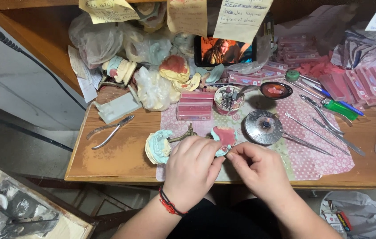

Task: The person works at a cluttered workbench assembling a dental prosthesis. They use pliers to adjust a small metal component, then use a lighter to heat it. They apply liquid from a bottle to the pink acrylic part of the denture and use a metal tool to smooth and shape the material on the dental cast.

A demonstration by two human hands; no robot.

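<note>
Both hands (pixel 219 163) pinched a pink wax denture base on its cast (pixel 223 139) at the counter's (pixel 108 159) front edge; no teeth appeared set.

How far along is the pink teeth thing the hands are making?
Looks done: pink wax already sits on the blue-green plaster model. In hand: the left hand steadies it while the right hand pinches at its edge. Whether any teeth are set is hidden. Still waiting: another plaster model on its hinged metal frame.

cast (pixel 158 147): pale green, cream | wax plate (pixel 226 136): pink | mat (pixel 305 155): pink floral | lighter (pixel 340 109): green
</note>
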